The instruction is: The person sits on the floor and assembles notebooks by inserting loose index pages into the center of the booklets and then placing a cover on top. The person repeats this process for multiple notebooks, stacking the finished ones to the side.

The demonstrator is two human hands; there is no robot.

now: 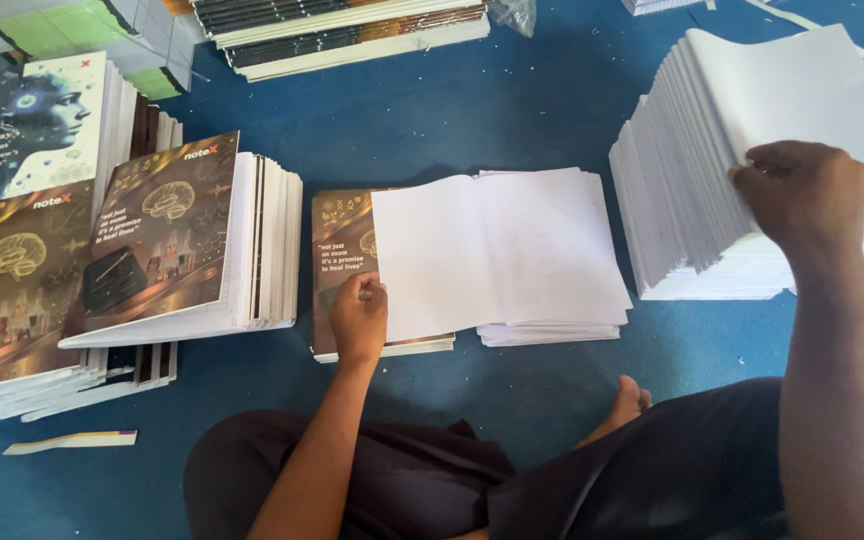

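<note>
Left hand [358, 318] presses flat, fingers together, on the brown printed notebook cover [340, 262]; right hand [802, 195], farther right, pinches sheets of the tall white ruled-paper stack [712, 130].

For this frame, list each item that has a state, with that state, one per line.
Left hand: resting flat on the brown cover.
Right hand: gripping sheets on the tall white paper stack.
Loose white sheets: lying partly over the brown cover.
Brown-covered book piles: stacked, closed.
</note>
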